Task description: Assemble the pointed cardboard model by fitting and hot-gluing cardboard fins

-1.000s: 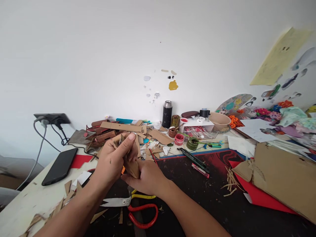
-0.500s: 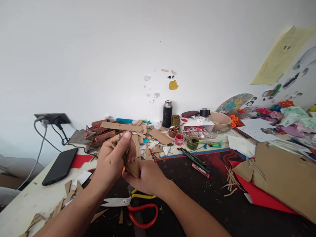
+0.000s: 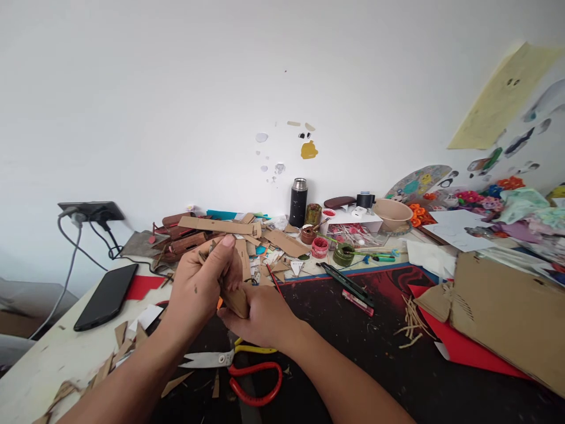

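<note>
Both my hands meet over the middle of the desk, gripping one brown cardboard piece. My left hand is closed around its upper part, thumb on top and pointing away from me. My right hand is closed on its lower end, fingers mostly hidden. The piece's full shape is covered by my hands. Just below them lie open scissors with one red and one yellow handle, blades pointing left.
Cardboard scraps pile up at the back. A phone lies left. Paint jars, a black flask and a green cutter stand or lie beyond my hands. A large cardboard sheet is on the right.
The hands keep the same grip on the cardboard piece, with hardly any movement. The whole view has shifted very slightly.
</note>
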Tool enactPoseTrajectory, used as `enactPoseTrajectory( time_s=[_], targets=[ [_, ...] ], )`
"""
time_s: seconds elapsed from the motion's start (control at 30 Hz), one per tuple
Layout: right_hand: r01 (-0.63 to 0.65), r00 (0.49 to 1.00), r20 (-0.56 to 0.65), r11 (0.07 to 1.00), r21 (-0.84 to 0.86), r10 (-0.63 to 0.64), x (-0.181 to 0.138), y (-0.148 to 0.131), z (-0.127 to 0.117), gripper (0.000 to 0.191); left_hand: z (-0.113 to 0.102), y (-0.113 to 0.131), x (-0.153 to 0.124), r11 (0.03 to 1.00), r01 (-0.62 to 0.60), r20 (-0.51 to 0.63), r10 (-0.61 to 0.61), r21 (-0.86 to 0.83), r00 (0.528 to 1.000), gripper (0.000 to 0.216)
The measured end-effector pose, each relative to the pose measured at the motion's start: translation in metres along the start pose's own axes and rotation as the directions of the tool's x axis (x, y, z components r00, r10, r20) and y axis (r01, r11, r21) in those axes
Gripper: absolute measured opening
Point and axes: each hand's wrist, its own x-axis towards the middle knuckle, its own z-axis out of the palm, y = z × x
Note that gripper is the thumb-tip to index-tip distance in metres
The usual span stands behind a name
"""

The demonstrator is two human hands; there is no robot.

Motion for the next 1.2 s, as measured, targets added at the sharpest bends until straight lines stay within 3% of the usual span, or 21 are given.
enactPoseTrajectory(
  time_s=[0.37, 0.6, 0.8, 1.0, 1.2],
  targets=[
    [-0.005, 1.0, -0.027, 1.0, -0.011, 0.005, 0.002, 0.002, -0.001, 0.026, -0.014, -0.004, 0.017, 0.964, 0.122, 0.146, -0.088, -0.237, 0.985, 0.05],
    [0.009, 0.998, -0.059, 0.998, -0.063, -0.013, 0.003, 0.004, 0.0, 0.029, -0.013, -0.007, 0.018, 0.899, 0.107, 0.099, -0.071, -0.425, 0.992, 0.046],
    [0.001, 0.999, -0.052, 0.993, -0.121, -0.007, 0.004, 0.004, 0.001, 0.031, -0.013, -0.005, 0.018, 0.886, 0.103, 0.081, -0.074, -0.453, 0.994, 0.058],
    [-0.021, 1.0, -0.003, 0.99, -0.142, 0.021, 0.005, 0.006, -0.003, 0.032, -0.017, -0.008, 0.023, 0.929, 0.127, 0.015, -0.13, -0.349, 0.991, 0.049],
    [-0.019, 1.0, 0.01, 0.987, -0.158, 0.021, 0.006, 0.008, -0.002, 0.036, -0.015, -0.005, 0.026, 0.893, 0.043, 0.06, -0.018, -0.449, 0.998, 0.061]
  ],
)
